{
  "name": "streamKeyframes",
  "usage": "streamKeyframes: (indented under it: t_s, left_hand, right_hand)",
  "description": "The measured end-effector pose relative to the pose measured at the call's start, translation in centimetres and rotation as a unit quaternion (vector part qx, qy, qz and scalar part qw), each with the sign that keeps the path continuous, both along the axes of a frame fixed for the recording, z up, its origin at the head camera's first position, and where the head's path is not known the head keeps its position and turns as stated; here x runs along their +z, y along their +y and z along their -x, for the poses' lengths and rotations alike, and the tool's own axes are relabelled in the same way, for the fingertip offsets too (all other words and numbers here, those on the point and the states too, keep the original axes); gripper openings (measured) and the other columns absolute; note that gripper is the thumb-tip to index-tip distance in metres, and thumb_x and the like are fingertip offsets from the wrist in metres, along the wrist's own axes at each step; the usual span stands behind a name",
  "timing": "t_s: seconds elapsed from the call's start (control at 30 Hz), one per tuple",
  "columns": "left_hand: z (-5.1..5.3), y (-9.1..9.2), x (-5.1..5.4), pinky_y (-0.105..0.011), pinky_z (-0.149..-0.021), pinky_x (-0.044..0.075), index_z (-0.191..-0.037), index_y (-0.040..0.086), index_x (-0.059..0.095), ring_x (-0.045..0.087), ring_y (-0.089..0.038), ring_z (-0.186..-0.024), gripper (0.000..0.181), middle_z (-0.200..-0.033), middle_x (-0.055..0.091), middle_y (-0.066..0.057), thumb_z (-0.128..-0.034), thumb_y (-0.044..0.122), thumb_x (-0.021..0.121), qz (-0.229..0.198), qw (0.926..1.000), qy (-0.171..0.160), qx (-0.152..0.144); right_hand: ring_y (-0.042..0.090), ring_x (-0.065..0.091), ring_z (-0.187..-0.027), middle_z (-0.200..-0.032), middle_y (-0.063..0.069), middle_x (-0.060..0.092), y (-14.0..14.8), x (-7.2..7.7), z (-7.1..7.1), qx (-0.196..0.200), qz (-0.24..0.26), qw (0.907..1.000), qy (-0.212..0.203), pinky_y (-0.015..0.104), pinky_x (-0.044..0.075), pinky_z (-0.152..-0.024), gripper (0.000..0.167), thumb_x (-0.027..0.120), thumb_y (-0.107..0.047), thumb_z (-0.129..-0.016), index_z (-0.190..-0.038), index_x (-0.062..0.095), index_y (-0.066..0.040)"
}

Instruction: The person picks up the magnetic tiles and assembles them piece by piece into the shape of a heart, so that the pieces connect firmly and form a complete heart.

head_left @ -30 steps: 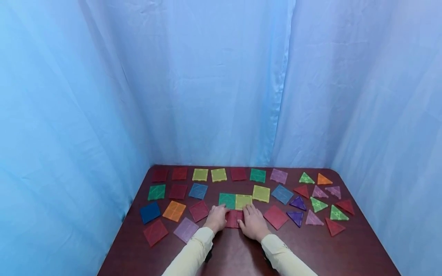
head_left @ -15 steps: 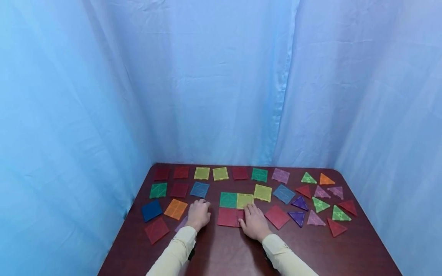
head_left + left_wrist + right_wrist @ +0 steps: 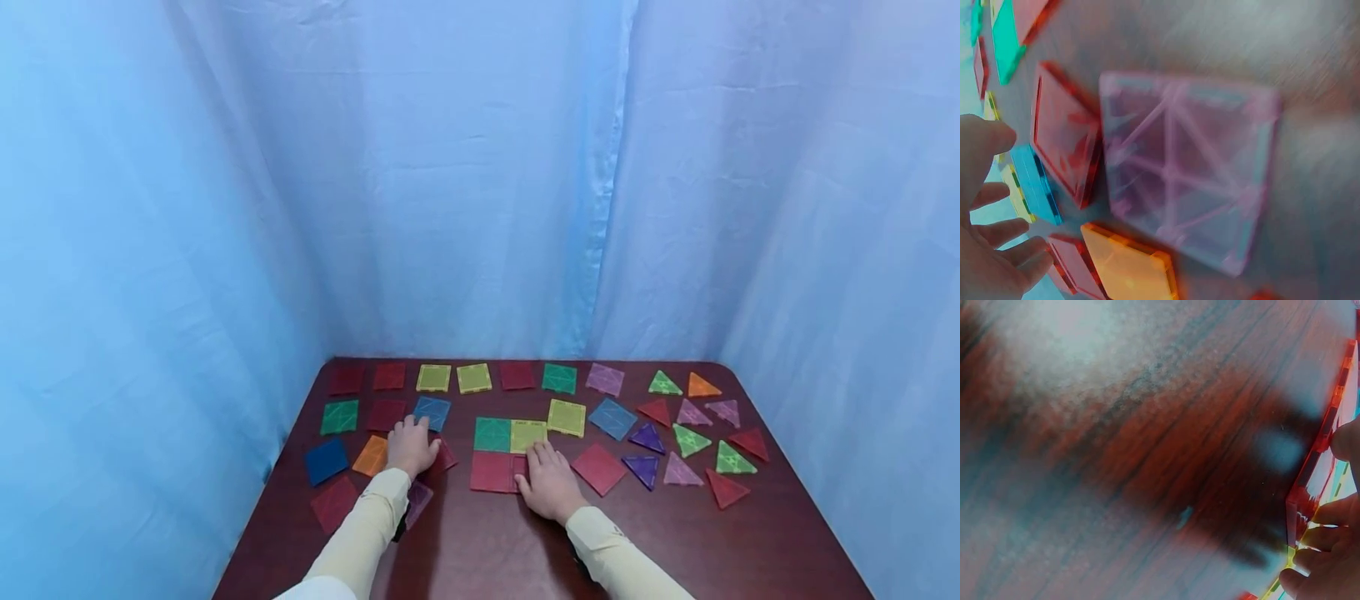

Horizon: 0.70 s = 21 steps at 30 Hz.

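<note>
I'm facing pale blue curtains [image 3: 480, 208] that are hanging in soft folds ahead and along both sides, turning lilac toward my right. Below me, a dark reddish-brown tabletop [image 3: 487, 558] is catching a hazy glare [image 3: 1072, 322].

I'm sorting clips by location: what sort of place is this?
Perhaps a curtained-off booth: blue curtains hang behind and on both sides of a dark table spread with translucent coloured tiles.

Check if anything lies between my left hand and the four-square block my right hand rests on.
Yes, a red square lies flat on the table between your left hand and the block, partly hidden by that hand in the head view. Nothing else shows between them.
</note>
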<state>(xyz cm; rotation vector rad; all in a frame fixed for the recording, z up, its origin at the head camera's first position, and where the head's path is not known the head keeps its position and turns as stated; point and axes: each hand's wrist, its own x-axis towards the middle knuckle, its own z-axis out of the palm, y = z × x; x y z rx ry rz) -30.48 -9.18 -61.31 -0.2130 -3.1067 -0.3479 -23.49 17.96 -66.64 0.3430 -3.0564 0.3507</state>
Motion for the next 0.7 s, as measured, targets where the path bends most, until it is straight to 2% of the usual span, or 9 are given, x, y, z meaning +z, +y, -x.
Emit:
streamKeyframes:
  t_s: [0.1, 0.2, 0.3, 0.4, 0.57, 0.7]
  left_hand:
    - [1.3, -0.1, 0.1, -0.058, -0.099, 0.047, -0.138, 0.004, 0.058, 0.056, -0.046, -0.116, 0.054, -0.131, 0.057, -0.027, -0.0956, 0.035, 0.069, -0.007, 0.9997, -0.015, 0.016]
    - [2.1, 0.0, 0.0, -0.058, -0.098, 0.047, -0.138, 0.002, 0.058, 0.056, -0.046, -0.114, 0.056, -0.128, 0.057, -0.027, -0.0948, 0.037, 0.07, -0.009, 0.9991, -0.032, 0.027]
    - [1.7, 0.1, -0.3, -0.058, -0.099, 0.047, -0.139, 0.002, 0.056, 0.055, -0.045, -0.115, 0.063, -0.129, 0.055, -0.028, -0.0922, 0.041, 0.072, -0.008, 0.9978, -0.051, 0.043]
    - [0.9, 0.6, -0.4, -0.057, -0.099, 0.047, -0.139, 0.002, 0.054, 0.055, -0.044, -0.115, 0.073, -0.13, 0.054, -0.029, -0.0879, 0.048, 0.075, 0.001, 0.9974, -0.058, 0.043]
    - [-0.2, 1.1, -0.1, -0.056, -0.098, 0.049, -0.138, 0.003, 0.053, 0.056, -0.042, -0.113, 0.083, -0.131, 0.054, -0.027, -0.0814, 0.058, 0.078, 0.016, 0.9976, -0.067, 0.01]
    - [-0.6, 0.9, 0.1, -0.057, -0.098, 0.049, -0.136, 0.004, 0.055, 0.057, -0.042, -0.113, 0.087, -0.13, 0.057, -0.026, -0.0741, 0.057, 0.085, 0.022, 0.9962, -0.084, -0.002]
  right_hand:
    - [0.043, 0.041, -0.144, -0.15, 0.026, 0.048, 0.0, 0.3, 0.0, 0.002, -0.007, 1.0, -0.002, 0.055, 0.035, -0.117, 0.061, 0.058, -0.037, -0.101, -0.144, 0.05, 0.006]
    - [0.043, 0.042, -0.143, -0.149, 0.026, 0.049, 0.1, 0.4, 0.0, 0.002, -0.01, 0.9999, 0.002, 0.055, 0.036, -0.116, 0.061, 0.059, -0.037, -0.1, -0.143, 0.051, 0.006]
    - [0.043, 0.043, -0.142, -0.148, 0.025, 0.05, -0.1, 0.1, -0.4, 0.006, -0.011, 0.9999, 0.004, 0.055, 0.036, -0.116, 0.06, 0.059, -0.037, -0.1, -0.143, 0.051, 0.005]
    - [0.042, 0.043, -0.143, -0.149, 0.025, 0.049, -0.2, -0.1, -0.6, 0.007, -0.015, 0.9999, 0.005, 0.054, 0.036, -0.116, 0.06, 0.057, -0.038, -0.101, -0.143, 0.051, 0.005]
    - [0.042, 0.042, -0.144, -0.15, 0.025, 0.049, -0.1, 0.1, -0.4, 0.002, -0.012, 0.9999, 0.008, 0.055, 0.036, -0.116, 0.061, 0.057, -0.039, -0.101, -0.143, 0.051, 0.005]
    - [0.041, 0.039, -0.145, -0.151, 0.025, 0.048, 0.0, 0.1, -0.2, -0.005, -0.007, 1.0, 0.001, 0.056, 0.035, -0.117, 0.062, 0.057, -0.039, -0.101, -0.144, 0.051, 0.004]
